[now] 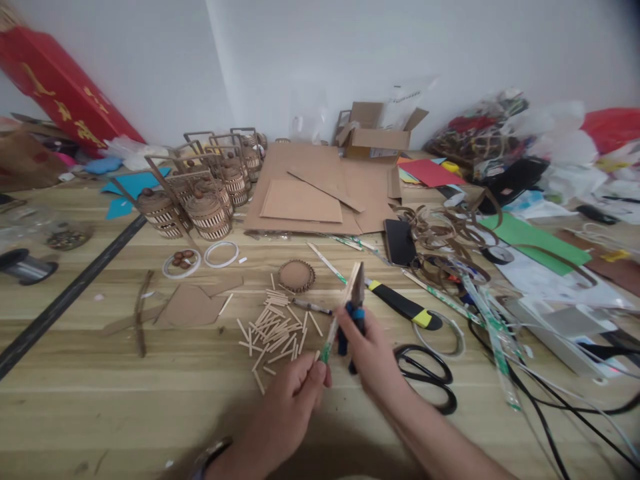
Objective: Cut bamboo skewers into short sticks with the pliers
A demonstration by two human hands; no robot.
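My left hand (300, 393) pinches the lower, green-marked end of a wrapped bundle of thin wooden sticks (351, 283), which slants up to the right. Blue-handled pliers (357, 300) are in my right hand (367, 343), their dark jaws pointing away from me beside the top of the bundle. Loose short sticks (275, 330) lie scattered left of my hands. Just behind them sits a round cardboard disc (296, 275) ringed with small sticks. A pen (313, 306) rests between the disc and my right hand.
Black scissors (427, 373) and a yellow-black cutter (405, 303) lie to the right, near a phone (400, 242) and curled brown strips (445, 240). Small woven baskets (210, 213) stand at the back left. Cardboard sheets (305, 200) and an open box (377, 140) are behind.
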